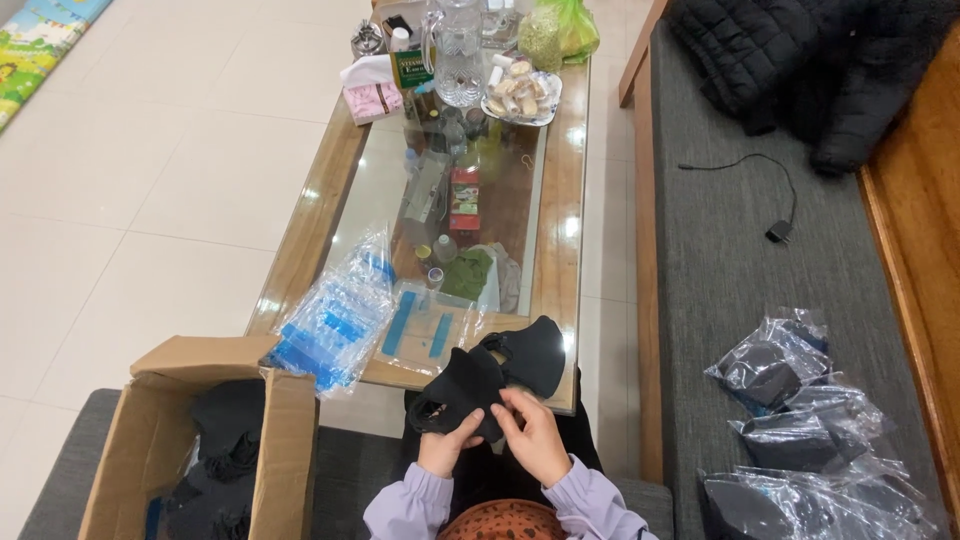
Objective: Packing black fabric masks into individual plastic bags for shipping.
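Observation:
Both of my hands hold a black cloth face mask (465, 385) over my lap, at the near edge of the glass coffee table (563, 200). My left hand (447, 443) grips its lower left part, and my right hand (535, 432) pinches its right side. A second black mask (532, 352) lies just behind it on the table edge. Clear plastic bags with blue print (335, 325) are piled on the table to the left, and one flat bag (425, 335) lies beside them.
An open cardboard box (275, 440) with black masks inside stands at my left. Bagged black masks (810, 440) lie on the grey bench cushion to my right, beyond them a black cable (775, 200) and a black jacket (800, 60). Bottles, a jug and a dish crowd the table's far end.

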